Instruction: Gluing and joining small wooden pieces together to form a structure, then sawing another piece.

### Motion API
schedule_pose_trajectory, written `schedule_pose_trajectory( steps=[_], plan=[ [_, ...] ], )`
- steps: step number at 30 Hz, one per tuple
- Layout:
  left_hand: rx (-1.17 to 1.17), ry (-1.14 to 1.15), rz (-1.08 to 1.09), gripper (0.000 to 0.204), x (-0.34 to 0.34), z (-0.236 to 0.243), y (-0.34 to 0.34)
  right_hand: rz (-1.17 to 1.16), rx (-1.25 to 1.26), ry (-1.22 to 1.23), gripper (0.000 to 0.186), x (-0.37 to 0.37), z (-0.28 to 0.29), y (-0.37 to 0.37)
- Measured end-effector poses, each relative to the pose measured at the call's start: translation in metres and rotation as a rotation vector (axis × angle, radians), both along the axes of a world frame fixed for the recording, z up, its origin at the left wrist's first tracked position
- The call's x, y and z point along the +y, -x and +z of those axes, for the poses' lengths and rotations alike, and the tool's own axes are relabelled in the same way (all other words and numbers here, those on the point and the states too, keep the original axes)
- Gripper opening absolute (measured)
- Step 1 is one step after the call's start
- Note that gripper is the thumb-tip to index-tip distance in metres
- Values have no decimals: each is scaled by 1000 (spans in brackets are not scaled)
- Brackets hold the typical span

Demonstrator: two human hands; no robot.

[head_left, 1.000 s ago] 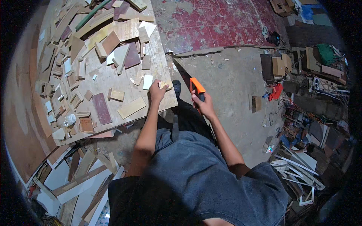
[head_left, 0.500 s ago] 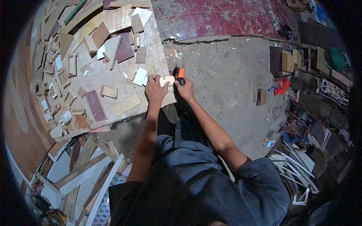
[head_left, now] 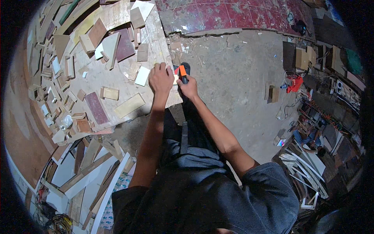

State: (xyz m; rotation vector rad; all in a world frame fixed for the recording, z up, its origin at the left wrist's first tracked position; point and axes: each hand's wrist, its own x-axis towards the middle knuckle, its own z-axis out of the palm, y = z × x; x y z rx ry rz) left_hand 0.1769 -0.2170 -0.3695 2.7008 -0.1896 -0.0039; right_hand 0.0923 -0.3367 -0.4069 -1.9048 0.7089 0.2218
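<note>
My left hand (head_left: 161,81) is curled over a small pale wood piece (head_left: 175,80) at the right edge of the plywood tabletop (head_left: 136,109); the piece is mostly hidden by my fingers. My right hand (head_left: 188,89) grips the orange-and-black handle (head_left: 183,71) of a saw, close beside that piece; its blade is hard to make out. A white rectangular piece (head_left: 142,75) lies left of my left hand, and a long pale board (head_left: 129,105) lies nearer me on the tabletop.
Many wood offcuts (head_left: 95,35) cover the tabletop. A red-tiled floor section (head_left: 230,13) lies beyond the concrete floor (head_left: 233,70). Tools, cables and a red item (head_left: 294,84) line the right side. Stacked boards (head_left: 85,175) lie at lower left, white strips (head_left: 306,173) at lower right.
Both hands have moved upward in the picture. The right hand has brought the saw leftward from over the floor to the wood piece, and its handle now points more upright.
</note>
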Motion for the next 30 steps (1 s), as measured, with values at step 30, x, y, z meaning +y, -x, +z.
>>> schedule_pose_trajectory(
  steps=[30],
  plan=[
    [-125,31,-48,15,-4,-47,-1,-184,93,-341,32,18,161,38]
  ],
)
